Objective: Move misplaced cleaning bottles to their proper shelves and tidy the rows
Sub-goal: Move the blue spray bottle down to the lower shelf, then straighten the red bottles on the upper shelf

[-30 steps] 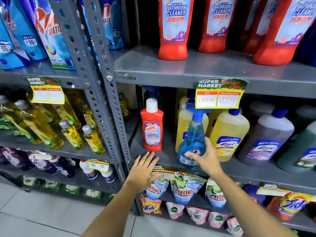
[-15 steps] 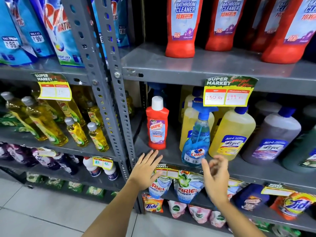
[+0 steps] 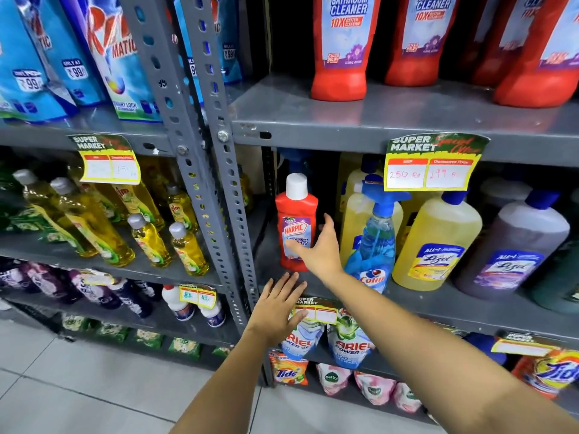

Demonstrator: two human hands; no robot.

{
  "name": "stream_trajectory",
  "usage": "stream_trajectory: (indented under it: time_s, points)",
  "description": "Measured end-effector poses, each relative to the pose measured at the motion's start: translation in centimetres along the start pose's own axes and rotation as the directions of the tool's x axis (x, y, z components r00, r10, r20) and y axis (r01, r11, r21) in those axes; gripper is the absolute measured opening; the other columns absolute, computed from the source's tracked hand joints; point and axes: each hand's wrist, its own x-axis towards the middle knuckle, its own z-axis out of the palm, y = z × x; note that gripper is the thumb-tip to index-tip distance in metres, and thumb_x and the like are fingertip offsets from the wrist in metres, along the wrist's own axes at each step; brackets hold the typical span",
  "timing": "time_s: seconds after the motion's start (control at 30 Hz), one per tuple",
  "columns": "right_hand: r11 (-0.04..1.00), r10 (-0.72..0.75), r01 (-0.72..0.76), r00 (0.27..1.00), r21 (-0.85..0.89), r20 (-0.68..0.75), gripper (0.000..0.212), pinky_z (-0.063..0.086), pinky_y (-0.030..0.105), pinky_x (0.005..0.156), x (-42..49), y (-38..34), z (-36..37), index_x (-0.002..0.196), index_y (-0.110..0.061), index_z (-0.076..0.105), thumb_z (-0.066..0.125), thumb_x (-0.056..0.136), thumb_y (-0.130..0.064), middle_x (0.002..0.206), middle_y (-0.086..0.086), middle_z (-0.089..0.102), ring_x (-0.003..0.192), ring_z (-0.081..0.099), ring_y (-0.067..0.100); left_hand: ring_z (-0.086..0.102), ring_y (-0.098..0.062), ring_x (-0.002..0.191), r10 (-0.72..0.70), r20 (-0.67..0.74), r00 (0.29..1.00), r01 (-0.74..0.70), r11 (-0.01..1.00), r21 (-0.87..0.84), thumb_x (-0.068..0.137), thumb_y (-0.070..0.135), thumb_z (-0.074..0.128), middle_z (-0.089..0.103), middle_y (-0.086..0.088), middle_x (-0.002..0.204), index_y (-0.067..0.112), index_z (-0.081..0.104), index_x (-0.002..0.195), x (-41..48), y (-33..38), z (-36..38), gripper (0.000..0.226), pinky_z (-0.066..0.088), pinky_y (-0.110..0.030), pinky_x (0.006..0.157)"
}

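Shelves [image 3: 376, 126] of grey metal are filling the frame, and two bare arms are reaching up from the bottom edge. Near the middle of the frame a small red Harpic bottle [image 3: 296, 214] with a white cap is standing upright on the middle shelf, at the left end of its row. The right hand [image 3: 319, 249] is reaching across to it with fingers spread wide open. Its fingertips are lying over the lower part of the label, but it is not gripping the bottle yet. Just to the right of that hand a blue Colin spray bottle [image 3: 374, 245] is standing, and big yellow Lizol bottles [image 3: 438, 242] are standing behind and beside it. The left hand [image 3: 279, 305] is lower down, flat and open, with its fingers spread. It is holding nothing and is resting at the front edge of the middle shelf, partly covering a small price tag [image 3: 319, 313]. Along the top right of the frame, big red bathroom cleaner bottles [image 3: 341, 51] are standing in a row on the upper shelf.
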Motion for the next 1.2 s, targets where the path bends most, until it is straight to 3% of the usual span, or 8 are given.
stream_trajectory:
  time_s: [0.23, 0.5, 0.63, 0.73, 0.87, 0.93, 1.1, 1.2]
  points:
    - [0.998, 0.004, 0.001, 0.997, -0.062, 0.083, 0.064, 0.051, 0.040, 0.098, 1.8, 0.2, 0.6, 0.125, -0.010, 0.050, 0.085, 0.073, -0.019, 0.124, 0.011, 0.065, 0.115, 0.062, 0.026, -0.008, -0.015, 0.146, -0.045, 0.069, 0.997, 0.043, 0.999, 0.028, 0.097, 0.060, 0.022, 0.000, 0.002, 0.162, 0.027, 0.008, 0.153, 0.2, 0.3, -0.2, 0.067, -0.010, -0.042, 0.117]
    - [0.978, -0.153, 0.162, 0.985, -0.134, 0.076, 0.053, 0.052, 0.032, 0.092, -0.9, -0.8, -1.5, 0.123, -0.010, 0.053, 0.081, 0.078, -0.016, 0.119, 0.009, 0.068, 0.110, 0.065, 0.024, -0.010, -0.016, 0.146, -0.029, 0.154, 0.988, 0.017, 0.997, 0.078, 0.096, 0.064, 0.023, -0.005, 0.002, 0.162, 0.028, 0.002, 0.154, 0.1, 0.1, -1.1, 0.072, -0.005, -0.044, 0.118]
    - [0.937, -0.334, 0.343, 0.936, -0.067, 0.111, 0.054, 0.054, 0.032, 0.092, -4.2, -4.1, -5.3, 0.125, -0.019, 0.054, 0.081, 0.078, -0.018, 0.111, -0.011, 0.066, 0.103, 0.061, 0.007, 0.005, -0.017, 0.147, 0.003, 0.173, 0.985, -0.013, 0.998, 0.057, 0.097, 0.060, 0.022, 0.001, 0.004, 0.162, 0.027, 0.009, 0.153, -0.2, 0.7, -3.7, 0.067, -0.001, -0.047, 0.118]
    - [0.888, -0.460, 0.460, 0.884, 0.028, 0.076, 0.055, 0.050, 0.016, 0.085, -7.1, -7.9, -9.2, 0.110, -0.038, 0.057, 0.086, 0.070, -0.013, 0.097, -0.035, 0.065, 0.096, 0.062, -0.009, 0.022, -0.021, 0.143, 0.105, 0.057, 0.993, -0.107, 0.993, 0.039, 0.100, 0.045, 0.034, 0.011, 0.002, 0.161, 0.026, 0.021, 0.151, -0.1, 1.4, -7.5, 0.056, 0.009, -0.047, 0.116]
    - [0.824, -0.552, 0.556, 0.831, 0.112, -0.071, 0.053, 0.051, 0.013, 0.077, -9.7, -14.1, -14.7, 0.092, -0.037, 0.059, 0.089, 0.061, -0.006, 0.086, -0.034, 0.069, 0.083, 0.066, -0.009, 0.048, -0.026, 0.121, 0.313, -0.287, 0.905, -0.294, 0.950, 0.106, 0.093, 0.032, 0.052, 0.053, -0.007, 0.134, 0.015, 0.048, 0.137, 0.7, 3.2, -15.9, 0.047, 0.031, -0.041, 0.101]
    - [0.764, -0.612, 0.625, 0.780, 0.160, -0.131, 0.049, 0.054, 0.018, 0.078, -10.1, -17.5, -17.6, 0.095, -0.034, 0.060, 0.087, 0.061, -0.011, 0.089, -0.028, 0.072, 0.086, 0.069, -0.004, 0.049, -0.028, 0.116, 0.395, -0.410, 0.822, -0.361, 0.919, 0.159, 0.091, 0.024, 0.060, 0.055, -0.010, 0.127, 0.010, 0.053, 0.130, 1.3, 4.4, -20.9, 0.042, 0.038, -0.040, 0.094]
    - [0.653, -0.697, 0.739, 0.672, 0.166, -0.250, 0.052, 0.055, 0.030, 0.090, -7.2, -23.6, -24.0, 0.108, -0.022, 0.055, 0.084, 0.065, -0.021, 0.109, -0.005, 0.071, 0.102, 0.070, 0.009, 0.044, -0.026, 0.131, 0.429, -0.613, 0.663, -0.374, 0.900, 0.225, 0.094, 0.025, 0.055, 0.047, -0.010, 0.145, 0.008, 0.055, 0.131, 3.0, 5.8, -29.5, 0.040, 0.034, -0.039, 0.104]
    - [0.670, -0.686, 0.736, 0.663, 0.095, -0.299, 0.053, 0.056, 0.038, 0.092, -2.6, -25.0, -25.9, 0.108, -0.014, 0.055, 0.085, 0.066, -0.021, 0.108, 0.005, 0.070, 0.099, 0.069, 0.013, 0.037, -0.025, 0.137, 0.388, -0.601, 0.699, -0.299, 0.922, 0.247, 0.098, 0.038, 0.047, 0.043, -0.009, 0.148, 0.010, 0.045, 0.140, 5.1, 6.1, -31.6, 0.051, 0.029, -0.042, 0.109]
